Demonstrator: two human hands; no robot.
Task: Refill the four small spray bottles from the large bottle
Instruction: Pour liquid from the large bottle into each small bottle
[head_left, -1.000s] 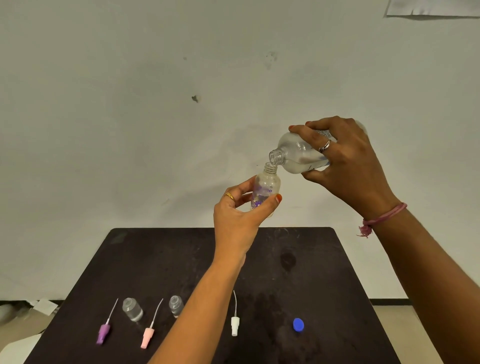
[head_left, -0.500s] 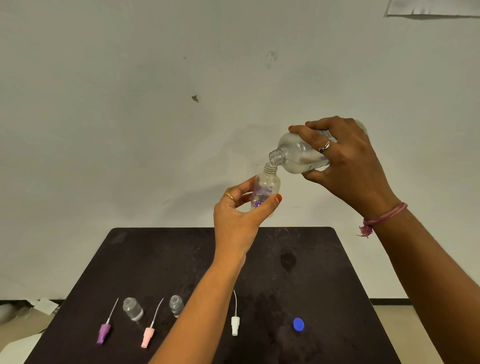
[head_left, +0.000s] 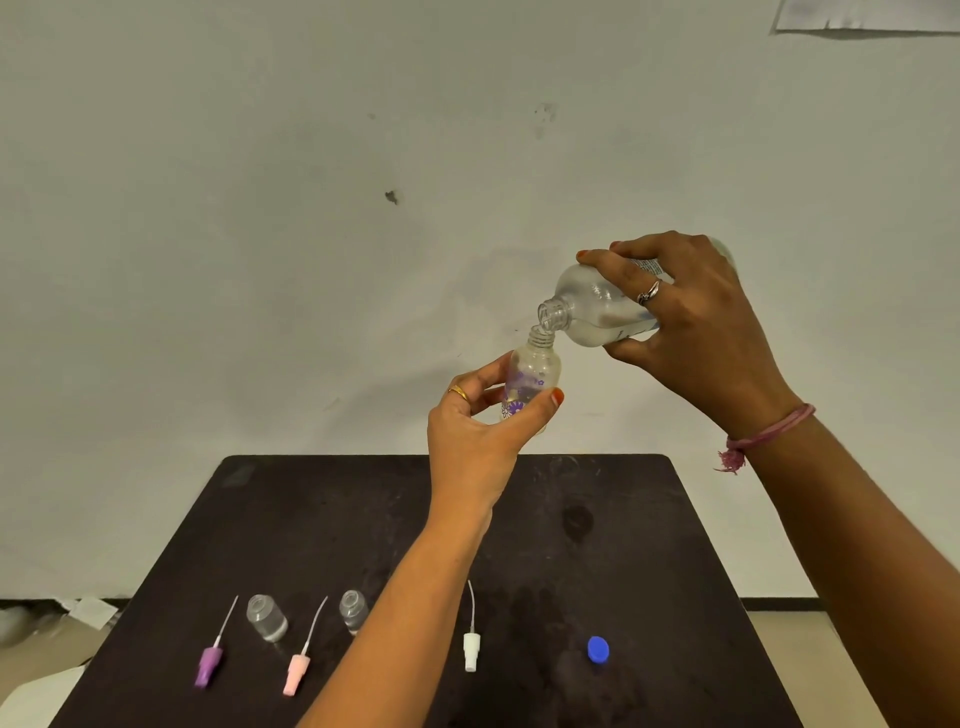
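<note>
The right hand (head_left: 691, 332) grips the big bottle (head_left: 597, 312), pouring into a small bottle (head_left: 532, 374) the left hand (head_left: 478, 431) pinches. Two small bottles (head_left: 266, 618) wait on the table (head_left: 623, 519), caps off.

Soft, even indoor light fills the scene, neither harsh nor dim. The pale wall (head_left: 311, 260) carries faint, diffuse shadows of the raised hands toward 8 o'clock. The dark tabletop (head_left: 322, 530) shows a dull sheen on its smudges, without strong glare. Focus is sharp at centre. Wide-angle distortion bows the tabletop's edges, and the near forearms stretch large toward 5 o'clock.
</note>
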